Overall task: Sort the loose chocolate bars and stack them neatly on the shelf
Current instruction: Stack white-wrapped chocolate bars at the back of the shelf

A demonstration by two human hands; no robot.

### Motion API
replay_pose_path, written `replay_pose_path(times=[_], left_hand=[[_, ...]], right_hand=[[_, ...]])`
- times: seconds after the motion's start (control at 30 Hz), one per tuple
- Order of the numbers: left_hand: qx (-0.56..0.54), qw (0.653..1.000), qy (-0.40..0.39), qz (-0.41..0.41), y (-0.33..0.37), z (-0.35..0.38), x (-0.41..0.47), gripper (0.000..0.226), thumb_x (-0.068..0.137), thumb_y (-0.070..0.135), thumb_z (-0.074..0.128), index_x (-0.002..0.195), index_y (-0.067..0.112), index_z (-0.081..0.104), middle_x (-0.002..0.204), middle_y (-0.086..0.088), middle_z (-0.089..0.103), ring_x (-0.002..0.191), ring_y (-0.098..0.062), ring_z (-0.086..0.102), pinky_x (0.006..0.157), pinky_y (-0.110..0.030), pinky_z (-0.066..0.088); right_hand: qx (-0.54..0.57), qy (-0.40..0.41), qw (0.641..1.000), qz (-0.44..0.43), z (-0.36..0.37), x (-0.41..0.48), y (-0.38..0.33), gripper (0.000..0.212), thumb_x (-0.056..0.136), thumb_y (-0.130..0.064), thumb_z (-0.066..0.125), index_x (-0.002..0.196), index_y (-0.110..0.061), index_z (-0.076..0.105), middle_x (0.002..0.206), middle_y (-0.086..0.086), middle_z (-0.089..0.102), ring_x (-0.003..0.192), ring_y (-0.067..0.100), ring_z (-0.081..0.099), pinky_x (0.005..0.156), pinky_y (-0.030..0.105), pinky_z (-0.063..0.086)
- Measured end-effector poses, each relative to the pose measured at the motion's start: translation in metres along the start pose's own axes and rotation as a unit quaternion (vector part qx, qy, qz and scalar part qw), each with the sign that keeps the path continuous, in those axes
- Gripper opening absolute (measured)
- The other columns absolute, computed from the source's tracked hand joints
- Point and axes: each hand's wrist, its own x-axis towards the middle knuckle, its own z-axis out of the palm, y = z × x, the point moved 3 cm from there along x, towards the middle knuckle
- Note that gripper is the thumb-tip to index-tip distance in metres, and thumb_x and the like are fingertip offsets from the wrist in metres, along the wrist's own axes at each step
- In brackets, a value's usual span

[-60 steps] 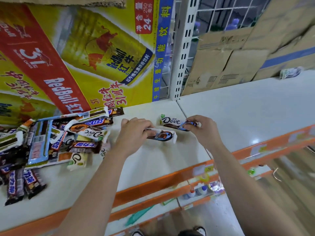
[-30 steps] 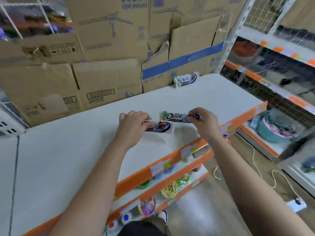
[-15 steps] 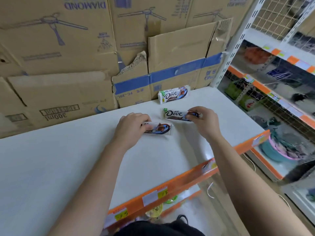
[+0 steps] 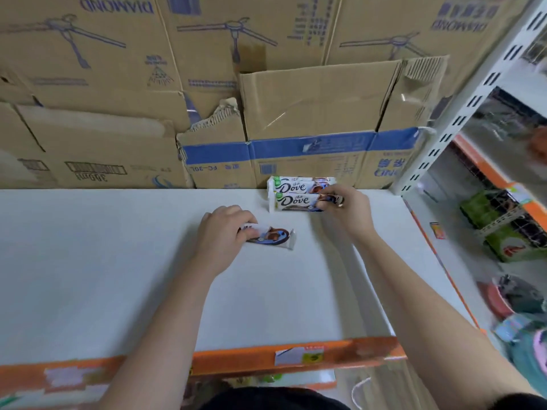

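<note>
My right hand (image 4: 347, 210) pinches the right end of a white Dove bar (image 4: 296, 202), held directly in front of another Dove bar (image 4: 299, 185) that stands against the cardboard at the back of the white shelf (image 4: 103, 261). My left hand (image 4: 223, 230) grips the left end of a third white chocolate bar (image 4: 270, 235), which lies low over the shelf to the left and nearer to me. Its left half is hidden under my fingers.
Flattened cardboard boxes (image 4: 310, 119) line the back of the shelf. A white perforated upright (image 4: 461, 113) bounds the shelf on the right. An orange price rail (image 4: 296, 355) runs along the front edge. More shelves with goods (image 4: 509, 232) stand at the right.
The view swung right, away from the pile of loose bars. Both hands carried their bars toward the back right corner, and the right hand's bar now sits against the standing Dove bar.
</note>
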Motion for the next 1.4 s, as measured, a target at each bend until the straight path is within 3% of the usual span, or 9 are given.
replay_pose_path(times=[0.17, 0.23, 0.33, 0.63, 0.93, 1.03, 1.13, 1.3, 1.4], left_hand=[[0.001, 0.999, 0.010, -0.035, 0.007, 0.001, -0.004, 0.007, 0.087, 0.024, 0.062, 0.092, 0.024, 0.067, 0.089, 0.005, 0.061, 0.090, -0.020, 0.052, 0.078, -0.041, 0.041], [0.003, 0.999, 0.011, -0.039, 0.007, 0.001, -0.004, 0.009, 0.086, 0.021, 0.063, 0.093, 0.023, 0.067, 0.090, 0.005, 0.062, 0.091, -0.020, 0.052, 0.079, -0.042, 0.041], [0.003, 0.999, 0.006, -0.042, 0.008, 0.000, -0.001, 0.010, 0.086, 0.020, 0.064, 0.095, 0.023, 0.067, 0.091, 0.004, 0.062, 0.091, -0.021, 0.052, 0.079, -0.043, 0.042], [-0.009, 0.999, -0.013, -0.049, 0.009, -0.001, 0.005, 0.013, 0.088, 0.022, 0.062, 0.099, 0.022, 0.068, 0.095, 0.004, 0.063, 0.094, -0.019, 0.050, 0.083, -0.044, 0.042], [-0.019, 0.998, -0.026, -0.059, 0.011, 0.001, 0.008, 0.026, 0.076, 0.017, 0.072, 0.093, 0.028, 0.056, 0.090, 0.011, 0.060, 0.088, -0.016, 0.049, 0.078, -0.038, 0.043], [-0.028, 0.997, -0.036, -0.055, 0.020, 0.007, 0.020, 0.022, 0.079, 0.016, 0.069, 0.091, 0.026, 0.053, 0.091, 0.006, 0.062, 0.087, -0.019, 0.051, 0.074, -0.036, 0.042], [-0.043, 0.997, -0.030, -0.061, 0.031, 0.015, 0.040, 0.021, 0.081, 0.017, 0.068, 0.099, 0.021, 0.056, 0.103, 0.003, 0.063, 0.091, -0.020, 0.053, 0.074, -0.033, 0.042], [-0.028, 0.997, -0.039, -0.056, 0.049, 0.034, 0.070, 0.026, 0.081, 0.022, 0.070, 0.104, 0.025, 0.059, 0.114, 0.000, 0.064, 0.100, -0.024, 0.056, 0.079, -0.036, 0.047], [-0.006, 0.998, -0.034, -0.058, 0.056, 0.042, 0.077, 0.026, 0.080, 0.025, 0.070, 0.104, 0.026, 0.060, 0.112, 0.001, 0.066, 0.099, -0.025, 0.056, 0.076, -0.035, 0.047]], right_hand=[[0.038, 0.003, 0.999, 0.013, 0.003, 0.016, 0.017, 0.018, 0.074, 0.006, 0.067, 0.085, -0.007, 0.061, 0.074, -0.019, 0.061, 0.064, -0.019, 0.055, 0.058, 0.005, 0.036], [0.018, 0.016, 1.000, 0.010, 0.007, 0.022, 0.023, 0.015, 0.073, 0.000, 0.071, 0.084, -0.005, 0.063, 0.074, -0.022, 0.058, 0.068, -0.008, 0.056, 0.059, 0.004, 0.035], [-0.010, 0.038, 0.999, -0.006, 0.011, 0.027, 0.030, 0.015, 0.072, -0.007, 0.074, 0.083, -0.012, 0.064, 0.082, -0.006, 0.061, 0.078, 0.011, 0.052, 0.063, 0.002, 0.033], [-0.010, 0.071, 0.997, -0.022, 0.019, 0.029, 0.035, 0.015, 0.076, -0.009, 0.074, 0.089, -0.010, 0.066, 0.095, 0.009, 0.055, 0.085, 0.011, 0.049, 0.072, 0.001, 0.032], [-0.057, 0.057, 0.997, -0.011, 0.012, 0.031, 0.041, 0.036, 0.076, -0.021, 0.076, 0.105, -0.009, 0.057, 0.106, 0.002, 0.052, 0.088, 0.005, 0.042, 0.070, 0.015, 0.029], [-0.076, 0.036, 0.996, -0.013, 0.001, 0.022, 0.046, 0.036, 0.081, -0.015, 0.068, 0.114, -0.012, 0.054, 0.106, -0.002, 0.051, 0.091, 0.015, 0.051, 0.074, 0.022, 0.036], [-0.202, 0.042, 0.978, -0.020, -0.007, 0.006, 0.058, 0.036, 0.081, -0.008, 0.055, 0.117, -0.007, 0.054, 0.104, 0.010, 0.058, 0.095, 0.031, 0.052, 0.075, 0.035, 0.042], [-0.328, 0.034, 0.940, -0.086, -0.013, -0.008, 0.069, 0.013, 0.079, -0.014, 0.054, 0.083, -0.007, 0.064, 0.082, 0.011, 0.058, 0.074, 0.034, 0.050, 0.066, 0.039, 0.045], [-0.325, 0.040, 0.939, -0.105, -0.014, -0.012, 0.072, 0.018, 0.080, -0.017, 0.049, 0.083, -0.008, 0.064, 0.082, 0.009, 0.058, 0.072, 0.031, 0.049, 0.063, 0.037, 0.045]])
